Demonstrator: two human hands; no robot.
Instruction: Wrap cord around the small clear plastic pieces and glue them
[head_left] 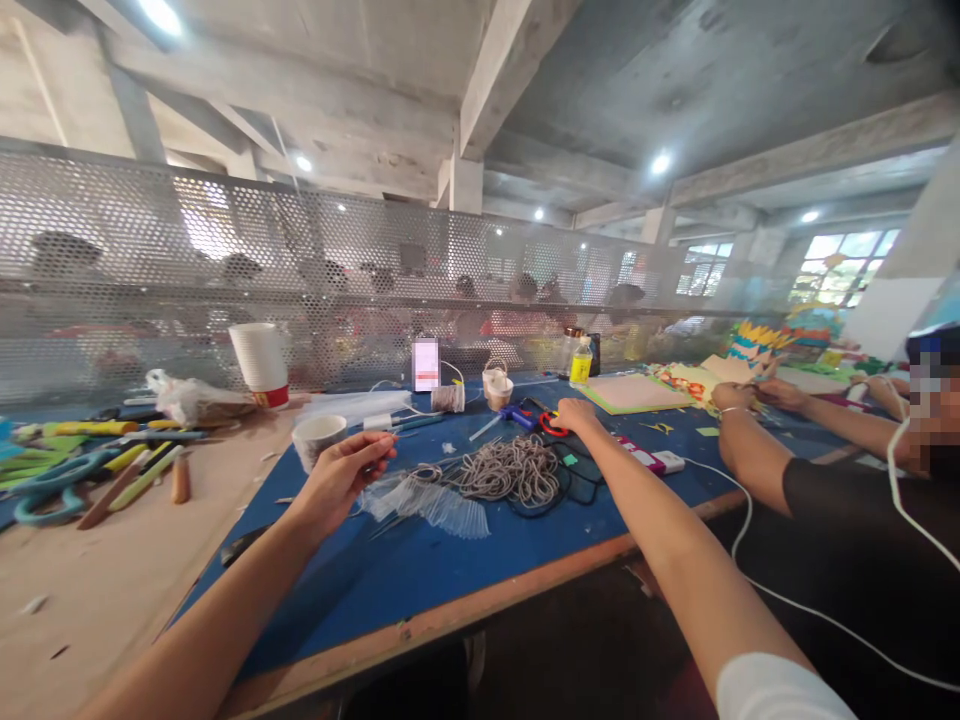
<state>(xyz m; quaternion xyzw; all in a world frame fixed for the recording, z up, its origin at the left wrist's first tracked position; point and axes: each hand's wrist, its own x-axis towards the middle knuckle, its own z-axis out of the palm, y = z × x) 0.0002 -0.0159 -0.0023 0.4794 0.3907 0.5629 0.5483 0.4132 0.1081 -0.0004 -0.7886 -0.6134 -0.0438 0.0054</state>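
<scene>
Red scissors (pixel 553 431) are lying on the blue desk (pixel 450 590) at the right hand (pixel 576 413), whose grip I cannot tell. Grey cord (pixel 514 470) is lying tangled between both hands. The left hand (pixel 346 470), beside a paper cup (pixel 308 446), is holding its fingers (pixel 373 447) pinched together.

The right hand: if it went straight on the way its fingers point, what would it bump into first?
The right hand would most likely meet the red looped handle at its fingertips first; they may be touching now, though depth is hard to judge.
</scene>
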